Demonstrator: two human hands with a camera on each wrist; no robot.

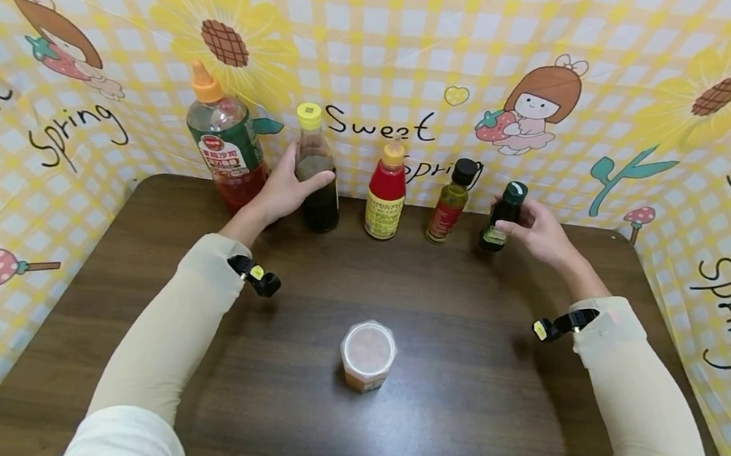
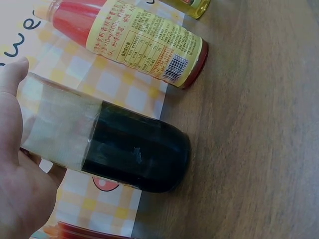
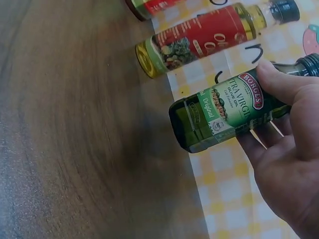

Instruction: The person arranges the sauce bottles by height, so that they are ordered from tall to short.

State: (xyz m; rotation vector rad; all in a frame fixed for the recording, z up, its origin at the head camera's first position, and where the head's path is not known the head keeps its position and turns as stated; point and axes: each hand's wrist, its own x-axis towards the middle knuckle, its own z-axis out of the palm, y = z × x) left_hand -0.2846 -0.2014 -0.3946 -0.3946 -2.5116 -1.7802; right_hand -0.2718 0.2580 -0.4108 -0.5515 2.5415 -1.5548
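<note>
At the back of the table, my left hand grips a bottle of dark sauce with a yellow cap. Its thumb lies across the near side of the glass, and the left wrist view shows the dark liquid in the lower part. Farther right, my right hand holds a small green olive oil bottle between thumb and fingers. The label of that olive oil bottle faces the right wrist camera. Both bottles are roughly upright; part of my fingers is hidden behind each.
Left of the dark sauce stands a large orange-capped red sauce bottle. A red squeeze bottle and a black-capped oil bottle stand between my hands. Nearer me is a lidded octagonal jar. A checked cloth hangs behind the table.
</note>
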